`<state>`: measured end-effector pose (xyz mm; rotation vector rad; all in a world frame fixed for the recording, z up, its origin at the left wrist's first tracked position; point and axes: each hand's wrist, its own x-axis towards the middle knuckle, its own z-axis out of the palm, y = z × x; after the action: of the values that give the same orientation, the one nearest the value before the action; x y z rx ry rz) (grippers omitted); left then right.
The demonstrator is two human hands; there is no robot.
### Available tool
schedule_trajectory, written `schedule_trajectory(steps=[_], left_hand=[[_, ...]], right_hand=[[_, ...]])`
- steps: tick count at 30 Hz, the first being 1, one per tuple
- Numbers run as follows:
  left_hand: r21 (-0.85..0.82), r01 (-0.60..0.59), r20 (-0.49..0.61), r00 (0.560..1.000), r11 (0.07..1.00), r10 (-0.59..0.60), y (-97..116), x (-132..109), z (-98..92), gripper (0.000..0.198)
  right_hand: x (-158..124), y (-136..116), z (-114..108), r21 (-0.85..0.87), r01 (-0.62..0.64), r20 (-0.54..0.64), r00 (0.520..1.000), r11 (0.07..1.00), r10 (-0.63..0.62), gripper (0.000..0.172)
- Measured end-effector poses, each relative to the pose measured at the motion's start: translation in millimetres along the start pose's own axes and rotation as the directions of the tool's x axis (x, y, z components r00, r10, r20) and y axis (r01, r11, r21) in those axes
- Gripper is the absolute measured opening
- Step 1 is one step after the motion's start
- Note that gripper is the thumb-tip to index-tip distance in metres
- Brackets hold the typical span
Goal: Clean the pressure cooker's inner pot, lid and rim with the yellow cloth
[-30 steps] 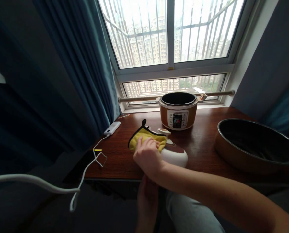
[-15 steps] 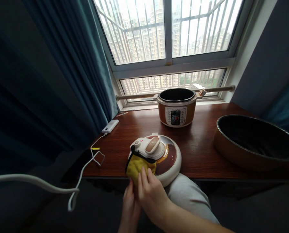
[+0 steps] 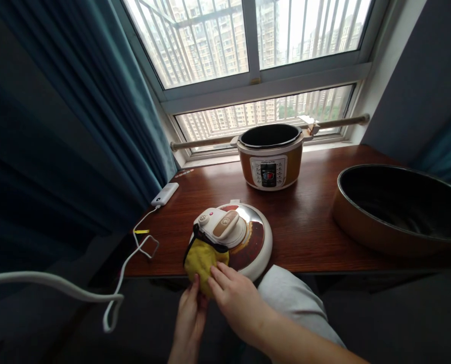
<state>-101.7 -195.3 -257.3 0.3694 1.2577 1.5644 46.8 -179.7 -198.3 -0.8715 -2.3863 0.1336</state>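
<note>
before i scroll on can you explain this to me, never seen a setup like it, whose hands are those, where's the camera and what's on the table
There is no machine arm here: those are a person's bare hands, seen by a camera worn on that person's own head, looking forward and down. The left hand grips the near end of a yellow cloth, and the fingers of the right hand rest on it too. The cloth covers part of a pressure cooker lid at the front edge of the wooden table. Behind it stands the open pressure cooker, with a big dark-lined pot on the right and what looks like a white power bank on the left.
</note>
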Motion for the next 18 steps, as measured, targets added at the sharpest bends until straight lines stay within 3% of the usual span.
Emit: schedule_trajectory(steps=[6, 10, 13, 18], left_hand=[[0.066, 0.138, -0.097, 0.987, 0.988, -0.132, 13, -2, 2.5, 0.013], [0.112, 0.172, -0.149, 0.977, 0.979, -0.154, 16, 4, 3.4, 0.012], [0.109, 0.163, -0.203, 0.969, 0.981, -0.138, 10, 11, -2.5, 0.011], [0.004, 0.126, -0.197, 0.973, 0.992, -0.123, -13, 22, -25.6, 0.011]], right_hand=[[-11, 2, -18, 0.191, 0.027, -0.032, 0.999, 0.981, -0.021, 0.026], [-17, 8, -25, 0.321, -0.03, -0.066, 0.996, 0.947, 0.054, 0.023], [-24, 11, -26, 0.401, -0.076, -0.084, 0.989, 0.913, 0.119, 0.023], [-32, 10, -28, 0.51, -0.101, -0.131, 0.972, 0.854, 0.193, 0.02]])
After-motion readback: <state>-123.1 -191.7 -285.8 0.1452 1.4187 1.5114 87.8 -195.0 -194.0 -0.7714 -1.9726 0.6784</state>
